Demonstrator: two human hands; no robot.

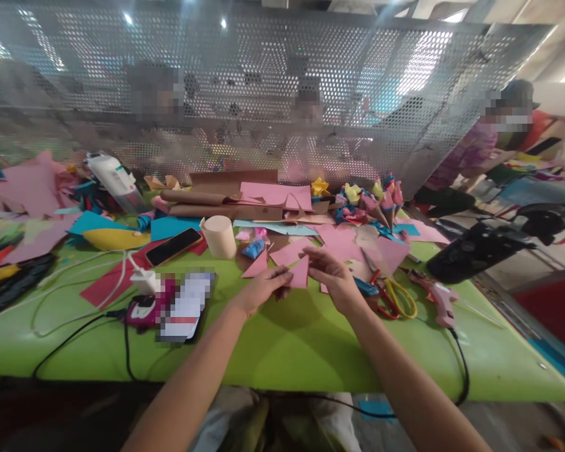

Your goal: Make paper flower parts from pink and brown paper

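A small pointed piece of pink paper (300, 274) is held up between my two hands over the green table. My left hand (262, 289) pinches its left side between thumb and fingers. At the right edge, my right hand (332, 275) grips it with thumb and bent fingers. Behind them lie more cut pink paper sheets (289, 251) and a small pink triangle (255, 266). Close to my right hand are scissors with red handles (390, 304) and yellow-handled scissors (407, 298), partly overlapping. A blue wrapped bundle (253, 248) sits just beyond my left hand.
A cream paper roll (219, 237), a dark phone (174, 246), a lit phone (188, 307) and a power strip (145, 311) stand left. A pink glue gun (440, 298) and black bottle (468, 248) are right. Paper flowers (371, 201) line the back near a perforated metal screen (263, 94).
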